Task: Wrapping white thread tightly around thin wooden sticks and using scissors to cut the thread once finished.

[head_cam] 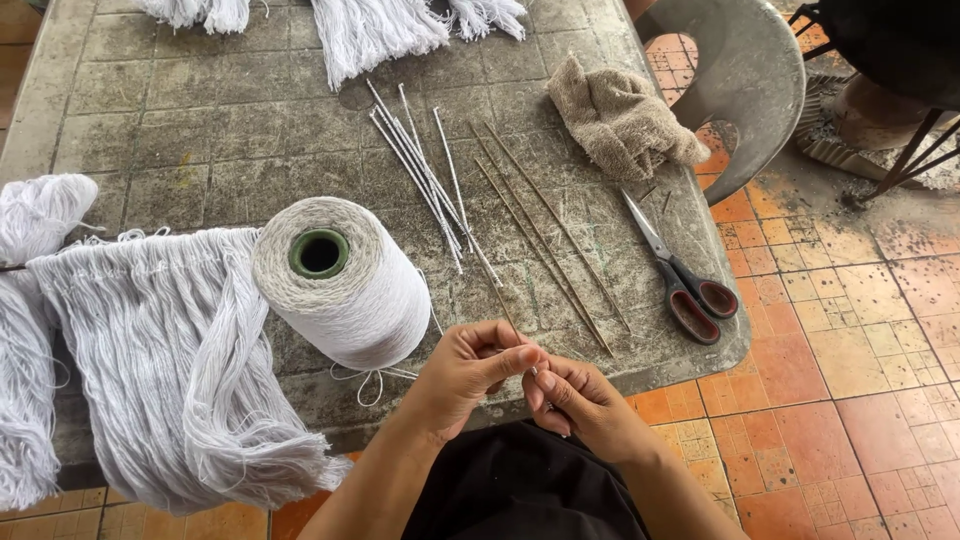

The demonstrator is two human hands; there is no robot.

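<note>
My left hand (pixel 470 368) and my right hand (pixel 577 400) meet at the table's near edge, fingertips pinched together on a thin stick and a fine white thread; the held piece is mostly hidden by the fingers. Just left of my left hand lies a large cone of white yarn (pixel 340 282) with a green core. A loose loop of thread (pixel 372 380) trails from the cone toward my hands. Several thin wooden sticks (pixel 548 240) lie on the table beyond my hands, and several white-wrapped sticks (pixel 425 175) lie further back.
Red-handled scissors (pixel 682 280) lie at the right of the worn stone table (pixel 200 130). A beige cloth (pixel 620 120) sits behind them. Fringed white yarn bundles (pixel 170 360) drape over the left edge, more (pixel 370 30) at the back. A grey chair (pixel 745 80) stands right, on orange tile floor (pixel 850 400).
</note>
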